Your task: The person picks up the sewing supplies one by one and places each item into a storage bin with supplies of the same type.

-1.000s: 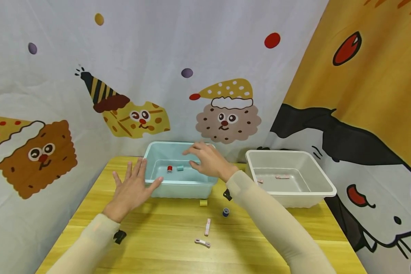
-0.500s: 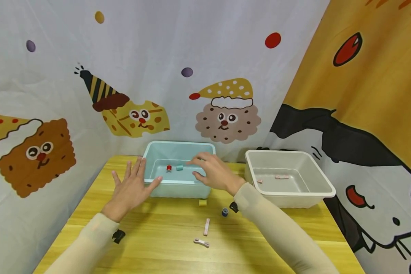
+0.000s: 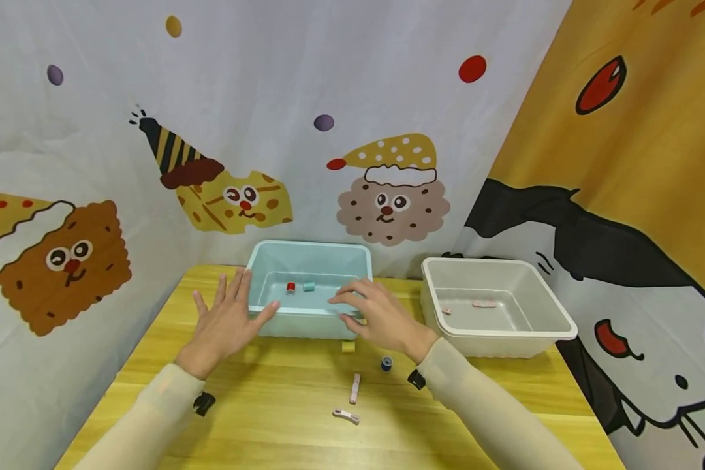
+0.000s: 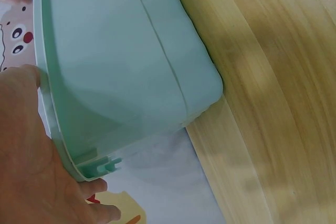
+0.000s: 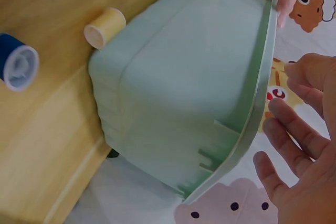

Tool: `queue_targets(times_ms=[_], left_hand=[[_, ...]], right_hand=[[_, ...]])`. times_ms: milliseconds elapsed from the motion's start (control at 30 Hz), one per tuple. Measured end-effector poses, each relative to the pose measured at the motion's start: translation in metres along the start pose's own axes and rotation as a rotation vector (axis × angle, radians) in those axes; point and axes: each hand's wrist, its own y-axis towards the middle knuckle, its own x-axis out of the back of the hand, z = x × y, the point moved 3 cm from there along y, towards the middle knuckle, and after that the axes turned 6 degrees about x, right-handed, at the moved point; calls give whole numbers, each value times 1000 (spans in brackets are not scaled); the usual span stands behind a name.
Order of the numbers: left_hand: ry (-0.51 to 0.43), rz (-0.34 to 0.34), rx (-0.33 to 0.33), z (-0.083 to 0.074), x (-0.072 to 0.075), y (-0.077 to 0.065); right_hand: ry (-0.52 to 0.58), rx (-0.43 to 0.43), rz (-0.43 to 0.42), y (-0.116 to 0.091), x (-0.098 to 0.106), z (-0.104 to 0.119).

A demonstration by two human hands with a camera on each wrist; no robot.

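Observation:
My left hand, fingers spread, rests at the front left corner of a light blue plastic bin. In the left wrist view its thumb lies at the bin's rim. Over the bin's front right rim hovers my right hand, its fingers loosely bent and nothing between them. Inside the bin lie a red thread spool and a teal thread spool. A yellow thread spool lies on the table against the bin's front, and a dark blue thread spool stands nearer me.
To the right stands a white bin holding small pinkish strips. On the wooden table are a pink-and-white strip and a small banded cord bundle. A printed curtain hangs behind.
My right hand has drawn back from over the blue bin's inside, toward its front right rim and me. My left hand has stayed in place, and the spools look unmoved.

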Motion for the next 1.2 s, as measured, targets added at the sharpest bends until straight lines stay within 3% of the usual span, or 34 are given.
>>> queue_targets(times_ms=[733,1200], left_hand=[[-3,15,2,-1,-3,-5],[-4,25,9,0,-1,0]], right_hand=[[10,1,-76,-74,0,29],[23,-77,-11,-118,-21,27]])
